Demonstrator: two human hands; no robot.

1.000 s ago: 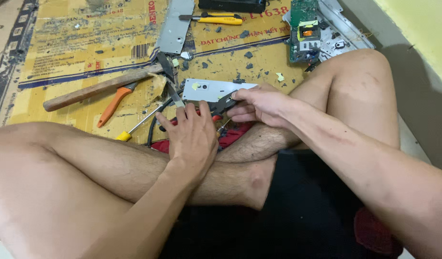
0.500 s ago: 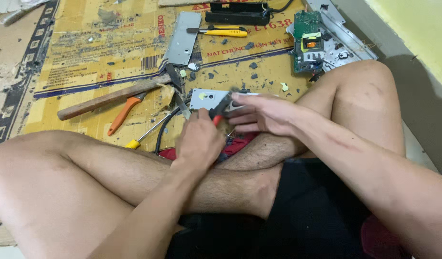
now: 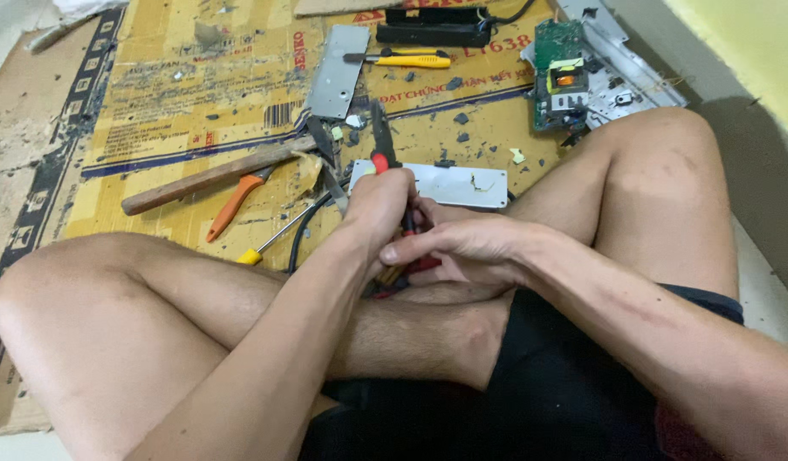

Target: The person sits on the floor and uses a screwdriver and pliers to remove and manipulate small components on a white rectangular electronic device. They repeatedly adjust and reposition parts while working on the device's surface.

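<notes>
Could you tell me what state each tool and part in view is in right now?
Left hand: gripping the red-handled pliers, jaws pointing away.
Right hand: closed beside it.
White metal plate: flat on the cardboard.
Hammer: lying idle.
Green circuit board: exposed, lying flat.

we see one package: a flattened cardboard box (image 3: 155, 102), spread on the floor as a mat at the far left and middle of the scene. its face is yellow-brown with a dark blue stripe running across it, red and dark lettering, and a small black barcode patch (image 3: 278, 113) near the middle. its left flap (image 3: 22, 162) is bare grey-brown, scuffed, with a black patterned band along the fold. no screens or signs.
</notes>
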